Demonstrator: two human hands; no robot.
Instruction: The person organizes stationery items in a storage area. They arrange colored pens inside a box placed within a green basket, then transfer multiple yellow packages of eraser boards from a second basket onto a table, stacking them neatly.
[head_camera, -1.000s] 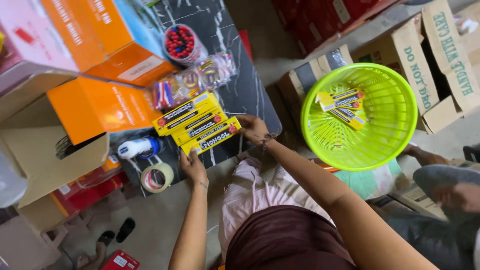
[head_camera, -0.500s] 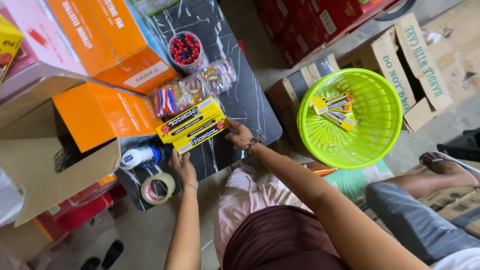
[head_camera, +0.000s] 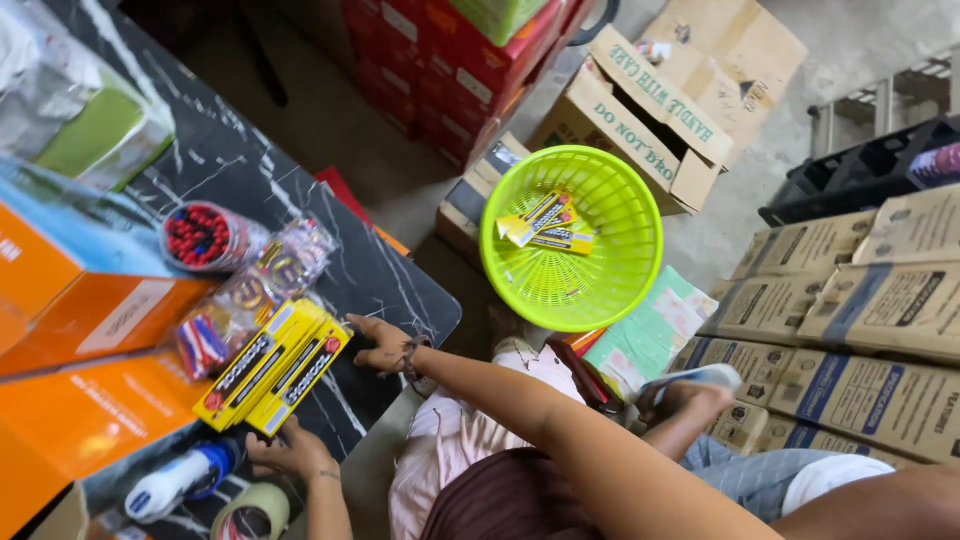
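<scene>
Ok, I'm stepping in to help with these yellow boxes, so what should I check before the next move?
1. Both hands on the stack of yellow boxes: ok; left hand at its near end, right hand at its right side.
2. Stack squared up: not ok; boxes sit slightly fanned.
3. Stack fully on the dark marbled table: ok.
4. Room in the green basket: ok; only a few yellow packets inside.
5. Tape roll clear of the left hand: cannot tell.
</scene>
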